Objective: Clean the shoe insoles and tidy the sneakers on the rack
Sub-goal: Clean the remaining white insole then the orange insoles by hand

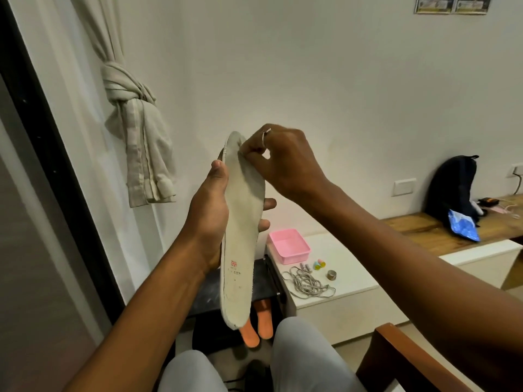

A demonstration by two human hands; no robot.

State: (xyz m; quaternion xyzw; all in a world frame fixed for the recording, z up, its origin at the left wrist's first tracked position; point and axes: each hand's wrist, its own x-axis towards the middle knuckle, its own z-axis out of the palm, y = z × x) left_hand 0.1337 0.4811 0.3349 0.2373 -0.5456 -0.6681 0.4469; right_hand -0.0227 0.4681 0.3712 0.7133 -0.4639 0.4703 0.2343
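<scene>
Holding a pale grey insole [243, 222] upright in front of the wall, the left hand [210, 219] has it gripped around the middle, thumb on the near edge and fingertips poking out on the far side. The right hand [285, 159] is up at the toe end, fingers pinched on the top edge of the insole, and there's a ring [266, 137] on one finger. You can see a little red and white printed label near the heel end, which hangs down over the person's knees in light grey trousers [300, 355]. Right behind the heel there's a pair of orange insoles [256, 323] lying side by side on something dark and low, can't really tell what it is. Off to the right is a white cabinet top [345, 275] with a pink tray [288, 246], a messy pile of grey shoelaces [307, 282] and a few small bits just beside it. Further back a dark backpack [451, 188] sits on a wooden bench [424, 230], with a blue plastic bag [464, 227] leaning against it. A knotted beige curtain [135, 114] hangs on the left.
</scene>
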